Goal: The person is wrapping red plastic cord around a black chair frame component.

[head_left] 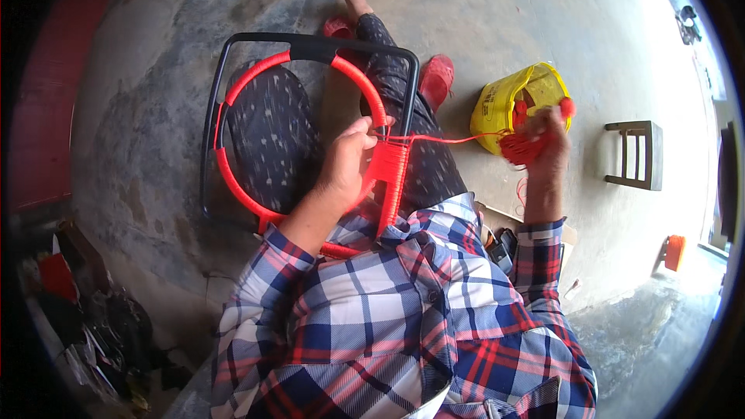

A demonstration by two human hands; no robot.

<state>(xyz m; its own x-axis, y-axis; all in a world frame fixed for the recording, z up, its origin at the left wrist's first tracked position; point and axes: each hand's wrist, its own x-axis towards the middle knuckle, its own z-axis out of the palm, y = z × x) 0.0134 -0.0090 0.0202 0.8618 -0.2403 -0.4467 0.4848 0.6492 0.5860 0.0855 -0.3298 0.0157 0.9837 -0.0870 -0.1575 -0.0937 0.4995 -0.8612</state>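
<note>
On a bare concrete floor (504, 15), a seated person in a plaid shirt works red cord (446, 139) around a black metal frame (310, 40) resting across the lap. The left hand (347, 163) presses against the frame's red-wrapped hoop (248, 77), fingers (365, 136) curled together over a band of tight windings (390, 171). The right hand (545, 140), raised out to the side, has its fingers clamped on a bundle of the cord (521, 147), which is drawn taut between both hands. A yellow plastic bag (500, 109) sits just beyond, near a small stool (636, 155).
</note>
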